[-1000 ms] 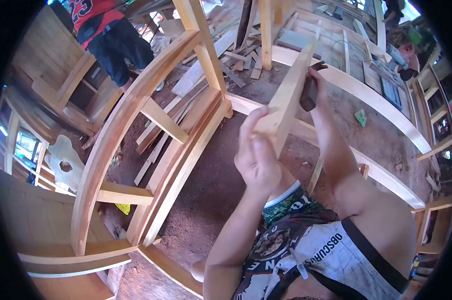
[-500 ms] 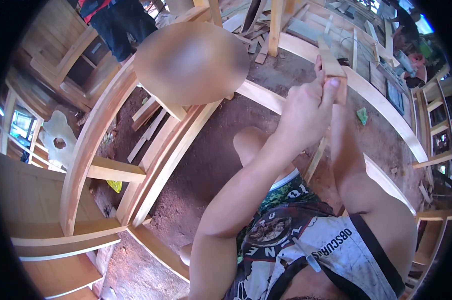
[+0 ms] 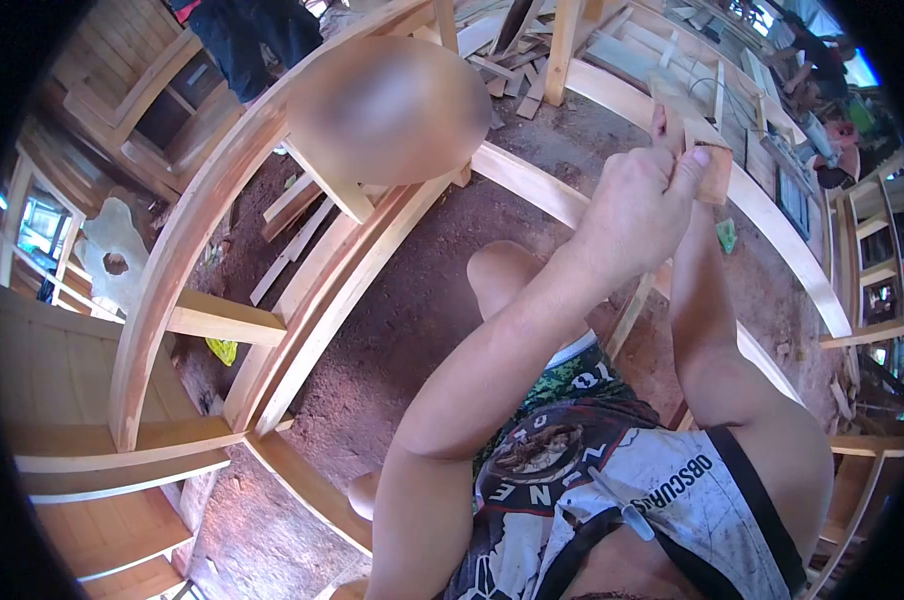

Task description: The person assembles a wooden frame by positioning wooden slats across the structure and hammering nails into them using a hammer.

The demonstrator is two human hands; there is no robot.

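Observation:
My left hand [image 3: 644, 195] is closed round a pale wooden piece [image 3: 714, 175], its thumb pressed on the near end. That piece reaches forward from my fingers, and its far part is faint against the background. My right hand [image 3: 664, 125] is at the same piece, mostly hidden behind the left one; a finger shows along the side. Beyond both hands runs a long curved wooden rail [image 3: 777, 235]. Whether the held piece touches that rail, I cannot tell.
A curved wooden frame [image 3: 162, 270] with crosspieces stands on the left. Wood scraps [image 3: 522, 80] lie on the dirt floor [image 3: 392, 300]. One person [image 3: 247, 45] stands at the back left, another person [image 3: 817, 60] is at the far right. A blurred patch covers the upper middle.
Both hands and the wooden piece have shifted to the right and slightly down in view. The view itself has moved a little. My grip looks the same.

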